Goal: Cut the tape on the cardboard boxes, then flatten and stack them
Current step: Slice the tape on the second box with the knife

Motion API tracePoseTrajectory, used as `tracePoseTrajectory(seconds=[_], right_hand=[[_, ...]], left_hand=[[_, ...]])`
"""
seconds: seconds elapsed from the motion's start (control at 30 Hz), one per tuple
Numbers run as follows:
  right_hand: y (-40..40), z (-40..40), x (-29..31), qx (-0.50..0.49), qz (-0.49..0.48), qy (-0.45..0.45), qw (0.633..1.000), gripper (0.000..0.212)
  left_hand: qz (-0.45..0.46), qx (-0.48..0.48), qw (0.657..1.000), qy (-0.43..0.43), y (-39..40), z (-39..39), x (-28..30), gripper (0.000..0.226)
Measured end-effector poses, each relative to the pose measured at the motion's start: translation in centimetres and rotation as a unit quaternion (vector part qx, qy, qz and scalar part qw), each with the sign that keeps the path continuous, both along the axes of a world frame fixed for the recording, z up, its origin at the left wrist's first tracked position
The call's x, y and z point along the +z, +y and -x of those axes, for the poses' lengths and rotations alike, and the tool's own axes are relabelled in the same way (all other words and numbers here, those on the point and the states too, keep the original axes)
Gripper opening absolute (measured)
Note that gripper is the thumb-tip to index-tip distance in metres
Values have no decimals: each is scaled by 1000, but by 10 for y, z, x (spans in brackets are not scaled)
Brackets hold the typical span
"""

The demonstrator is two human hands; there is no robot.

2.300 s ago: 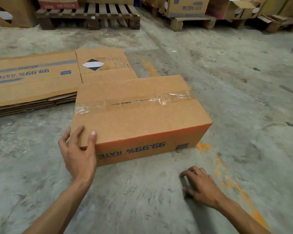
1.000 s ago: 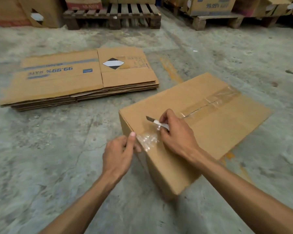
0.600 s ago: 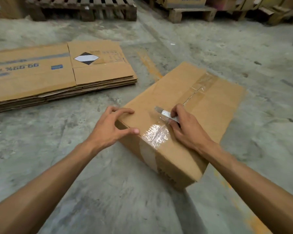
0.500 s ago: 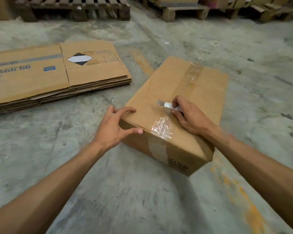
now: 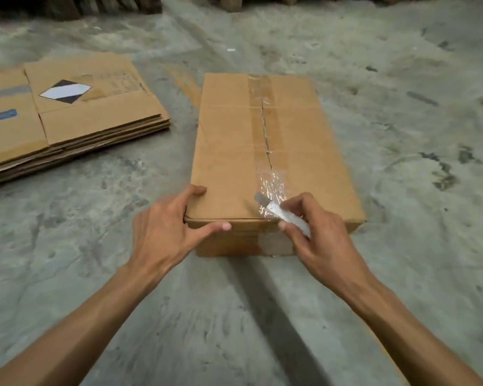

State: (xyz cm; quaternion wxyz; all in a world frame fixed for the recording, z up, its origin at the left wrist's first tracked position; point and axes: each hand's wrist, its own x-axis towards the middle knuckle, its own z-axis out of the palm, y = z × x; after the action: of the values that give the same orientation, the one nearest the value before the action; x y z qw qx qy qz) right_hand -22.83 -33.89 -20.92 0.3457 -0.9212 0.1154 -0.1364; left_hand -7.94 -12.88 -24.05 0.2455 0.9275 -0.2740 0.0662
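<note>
At the near end of the cardboard box (image 5: 262, 151), both hands are working. The left hand (image 5: 165, 235) is clamping the box's near left corner, fingers curling over the top edge and the thumb pressing along the front face; judging by this hold, it is bracing the box so it does not slide on the concrete floor (image 5: 402, 107) when the blade pulls. The right hand (image 5: 315, 240) is closing around a small utility knife (image 5: 283, 214), thumb and fingers pinching the pale handle, the blade tip angling up and left onto the crinkled end of the clear tape (image 5: 265, 126) just above the box's near edge. That low, slanted hold seems meant to let the tip enter the seam between the flaps without digging deep.

Beyond the knife, the tape is running down the middle of the box's top toward its far edge, and a thin dark line is showing along the seam; whether that is a finished cut I cannot tell. The box is sitting closed, lengthwise away from the person, so flattening is not yet begun.

Left of the box and well apart from it, a stack of flattened boxes (image 5: 67, 115) is lying on the floor, probably where this one is headed.
</note>
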Motion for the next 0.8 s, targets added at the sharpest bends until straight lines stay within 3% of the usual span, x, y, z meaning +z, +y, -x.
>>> tracePoseTrajectory(seconds=[0.1, 0.27, 0.8], right_hand=[[6, 13, -3, 9, 7, 20, 1000, 9], [13, 22, -8, -2, 2, 11, 1000, 6], [15, 27, 5, -6, 35, 40, 999, 11]], left_hand=[[19, -37, 999, -10, -8, -9, 6, 76], [-4, -195, 976, 99, -22, -23, -2, 75], [-61, -165, 981, 79, -23, -22, 6, 75]])
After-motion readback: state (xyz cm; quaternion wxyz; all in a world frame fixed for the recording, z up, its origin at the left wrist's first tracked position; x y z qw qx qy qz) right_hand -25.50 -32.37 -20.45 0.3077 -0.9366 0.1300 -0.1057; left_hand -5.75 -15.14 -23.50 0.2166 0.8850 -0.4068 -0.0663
